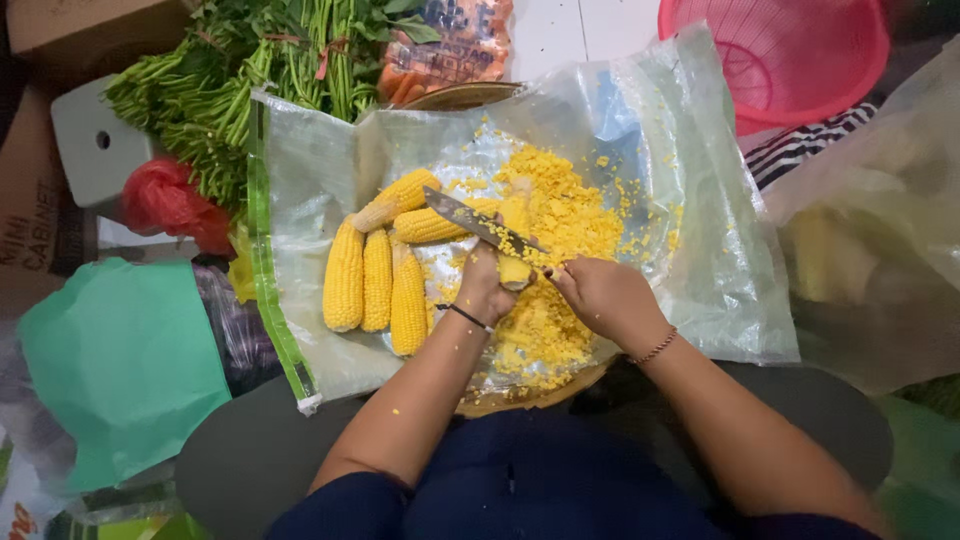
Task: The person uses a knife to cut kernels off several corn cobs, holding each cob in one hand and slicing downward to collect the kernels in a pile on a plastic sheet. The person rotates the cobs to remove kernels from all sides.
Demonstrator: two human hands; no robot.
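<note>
Head view looks straight down at my lap, where a clear plastic sheet [700, 250] is spread over a round woven tray [520, 398] to catch what falls. My left hand [484, 285] is curled around a corn cob [516, 262], gripping it near its lower end and standing it upright on the sheet so the sides are exposed. My right hand [600, 295] is closed on the handle of a knife [482, 223]; the blade slants up and to the left across the top of the cob, resting against it — a hold that lets the edge run down the rows.

The loose kernels [565, 215] lie heaped at the middle of the sheet, around and behind the cob, with strays scattered toward the sheet's right edge. Five whole cobs [378, 275] lie side by side near the left edge, within reach of my left hand but apart from the pile, so cut and uncut stay separate.

Beyond the sheet's far left corner lies a bundle of green stalks [250, 70] beside a red plastic bag [165, 200]; a pink basket [800, 55] sits past the far right corner.
</note>
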